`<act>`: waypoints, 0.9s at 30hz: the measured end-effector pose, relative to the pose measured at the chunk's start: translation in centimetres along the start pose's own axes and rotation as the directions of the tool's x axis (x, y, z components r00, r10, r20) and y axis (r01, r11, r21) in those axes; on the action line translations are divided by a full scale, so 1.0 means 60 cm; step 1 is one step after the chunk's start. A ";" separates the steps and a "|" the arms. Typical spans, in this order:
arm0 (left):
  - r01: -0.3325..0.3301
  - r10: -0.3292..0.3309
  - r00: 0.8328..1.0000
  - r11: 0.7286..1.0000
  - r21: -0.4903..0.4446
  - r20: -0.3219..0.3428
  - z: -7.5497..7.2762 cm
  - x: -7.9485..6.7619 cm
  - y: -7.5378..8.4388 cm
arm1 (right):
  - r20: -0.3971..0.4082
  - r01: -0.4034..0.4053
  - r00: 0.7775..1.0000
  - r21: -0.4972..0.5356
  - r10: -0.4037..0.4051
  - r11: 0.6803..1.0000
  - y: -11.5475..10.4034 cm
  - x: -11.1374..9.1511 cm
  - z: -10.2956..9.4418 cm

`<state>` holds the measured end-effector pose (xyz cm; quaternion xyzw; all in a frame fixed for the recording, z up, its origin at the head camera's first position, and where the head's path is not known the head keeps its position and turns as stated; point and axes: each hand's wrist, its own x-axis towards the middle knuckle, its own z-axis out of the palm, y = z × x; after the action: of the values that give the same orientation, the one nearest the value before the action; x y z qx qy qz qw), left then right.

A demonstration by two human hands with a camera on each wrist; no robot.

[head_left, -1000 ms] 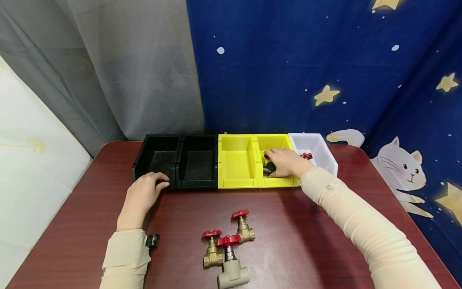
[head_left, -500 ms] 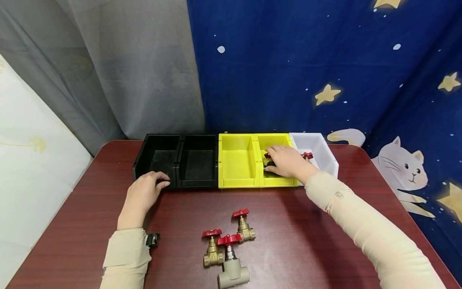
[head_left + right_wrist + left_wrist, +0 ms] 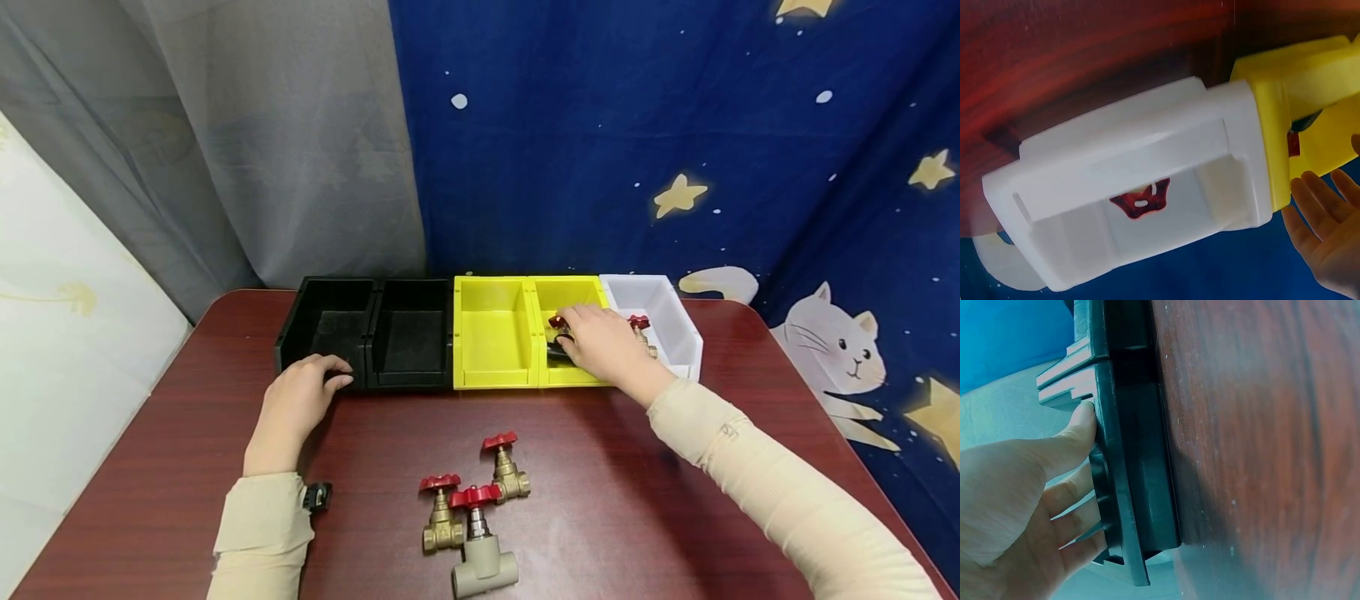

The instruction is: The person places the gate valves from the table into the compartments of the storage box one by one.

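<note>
My left hand (image 3: pixel 298 404) rests at the front of the leftmost black bin (image 3: pixel 292 333). In the left wrist view its thumb and fingertips (image 3: pixel 1088 419) touch the bin's rim. Over the right yellow bin (image 3: pixel 573 377) is my right hand (image 3: pixel 606 343), its palm and loosely extended fingers showing in the right wrist view with nothing held. Beneath it in that bin lie a black part (image 3: pixel 557 352) and a red handwheel (image 3: pixel 556 321), partly hidden by the hand. A red-wheeled brass valve (image 3: pixel 640 322) lies in the white bin (image 3: pixel 684 333).
On the table in front stand two brass gate valves (image 3: pixel 442 533) with red handwheels and a grey plastic tee valve (image 3: pixel 485 568), close together. Another black bin (image 3: pixel 411 379) and a yellow bin (image 3: pixel 495 379) complete the row. A curtain (image 3: pixel 540 167) hangs behind.
My right hand has shifted slightly right and toward me, and more of the red handwheel under it and the valve in the white bin shows. The left hand stays put.
</note>
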<state>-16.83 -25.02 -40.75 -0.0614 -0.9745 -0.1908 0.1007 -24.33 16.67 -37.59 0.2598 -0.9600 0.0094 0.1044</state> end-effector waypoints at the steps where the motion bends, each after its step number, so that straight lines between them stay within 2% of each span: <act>1: 0.000 0.000 1.000 1.000 0.001 -0.001 -0.001 0.000 0.000 | -0.018 0.005 1.000 0.004 -0.005 1.000 -0.002 -0.003 0.001; 4: -0.002 0.002 1.000 1.000 0.002 -0.005 0.000 0.000 0.001 | -0.064 0.010 0.998 0.008 -0.010 1.000 -0.009 -0.012 0.003; 10: -0.009 0.009 1.000 1.000 0.003 -0.010 0.000 0.002 0.000 | -0.100 0.019 0.995 0.046 -0.015 0.999 -0.020 -0.029 -0.002; 20: -0.001 0.001 1.000 1.000 0.006 -0.006 0.000 0.001 0.001 | -0.195 0.135 0.974 0.111 -0.112 0.985 -0.039 -0.066 0.003; 27: 0.003 -0.003 1.000 1.000 0.004 0.000 -0.001 0.000 0.001 | -0.217 0.171 0.966 0.127 -0.141 0.977 -0.052 -0.084 0.004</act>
<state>-16.84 -25.01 -40.66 -0.0599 -0.9750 -0.1888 0.1003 -18.57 16.44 -38.97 0.3392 -0.9171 0.0976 0.1852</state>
